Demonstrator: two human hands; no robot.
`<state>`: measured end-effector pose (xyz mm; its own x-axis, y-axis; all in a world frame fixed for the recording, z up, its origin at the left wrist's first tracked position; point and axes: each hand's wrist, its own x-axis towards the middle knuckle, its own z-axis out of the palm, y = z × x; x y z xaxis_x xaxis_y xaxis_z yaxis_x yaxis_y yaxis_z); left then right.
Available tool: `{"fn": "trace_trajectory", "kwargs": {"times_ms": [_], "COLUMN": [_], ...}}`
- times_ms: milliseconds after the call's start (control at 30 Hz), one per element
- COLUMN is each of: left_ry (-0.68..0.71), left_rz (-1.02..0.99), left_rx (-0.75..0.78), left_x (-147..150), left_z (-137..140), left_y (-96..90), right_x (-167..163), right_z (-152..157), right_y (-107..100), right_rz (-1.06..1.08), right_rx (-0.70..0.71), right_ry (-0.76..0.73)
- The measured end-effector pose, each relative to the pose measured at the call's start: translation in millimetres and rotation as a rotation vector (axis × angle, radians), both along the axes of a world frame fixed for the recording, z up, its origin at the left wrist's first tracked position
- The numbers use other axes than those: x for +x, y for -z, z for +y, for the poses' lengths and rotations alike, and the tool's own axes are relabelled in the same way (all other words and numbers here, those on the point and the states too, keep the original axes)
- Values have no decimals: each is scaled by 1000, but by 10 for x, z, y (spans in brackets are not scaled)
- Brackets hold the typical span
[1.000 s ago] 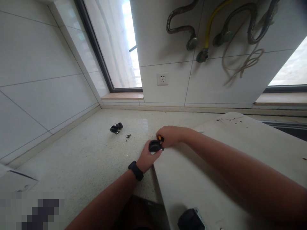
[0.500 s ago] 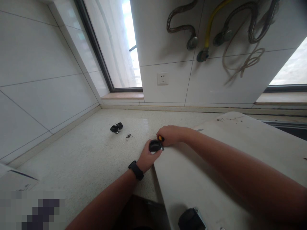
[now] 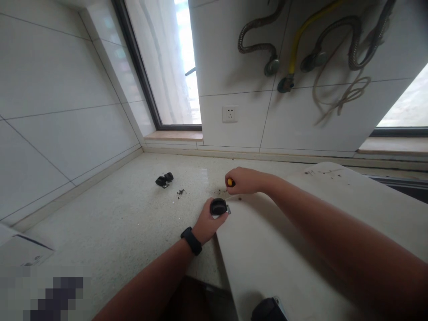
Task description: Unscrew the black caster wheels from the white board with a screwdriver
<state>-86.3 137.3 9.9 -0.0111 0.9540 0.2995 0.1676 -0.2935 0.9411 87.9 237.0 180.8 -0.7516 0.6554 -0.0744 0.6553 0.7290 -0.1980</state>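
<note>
My left hand [image 3: 204,224], with a black watch on the wrist, is wrapped round a black caster wheel [image 3: 218,207] at the corner of a white board [image 3: 284,249]. A bit of the caster's metal plate shows at its right side. Just above and to the right, my right hand [image 3: 245,180] is closed round a screwdriver with a yellow and black handle [image 3: 230,182]. Most of the tool is hidden in the fist. A dark spot [image 3: 240,199] shows on the board below that hand.
More black casters [image 3: 164,179] lie on the speckled countertop [image 3: 133,214], with several small screws [image 3: 181,192] beside them. Another caster [image 3: 268,309] sits at the board's near edge. On the tiled wall are a socket [image 3: 230,114], hoses and a yellow pipe [image 3: 297,38].
My right hand has lifted away from the caster, up and slightly right, with the screwdriver. My left hand still holds the caster at the board's corner. The view has shifted slightly.
</note>
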Motion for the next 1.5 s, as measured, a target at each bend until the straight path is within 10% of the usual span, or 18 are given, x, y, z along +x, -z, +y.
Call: {"fn": "trace_trajectory", "kwargs": {"times_ms": [200, 700, 1233, 1500], "left_ry": [0, -6, -10, -55], "left_rz": [-30, -141, -255, -158], "left_rx": [15, 27, -54, -38], "left_x": [3, -15, -5, -9], "left_z": [-12, 58, 102, 94], "left_y": [5, 26, 71, 78], "right_x": [-326, -1986, -2190, -2006], "right_z": [190, 617, 752, 665], "right_y": [-22, 764, 983, 739], "right_rz": [-18, -345, -329, -279], "right_rx": [66, -48, -71, 36], "right_ry": [13, -132, -122, -97]}}
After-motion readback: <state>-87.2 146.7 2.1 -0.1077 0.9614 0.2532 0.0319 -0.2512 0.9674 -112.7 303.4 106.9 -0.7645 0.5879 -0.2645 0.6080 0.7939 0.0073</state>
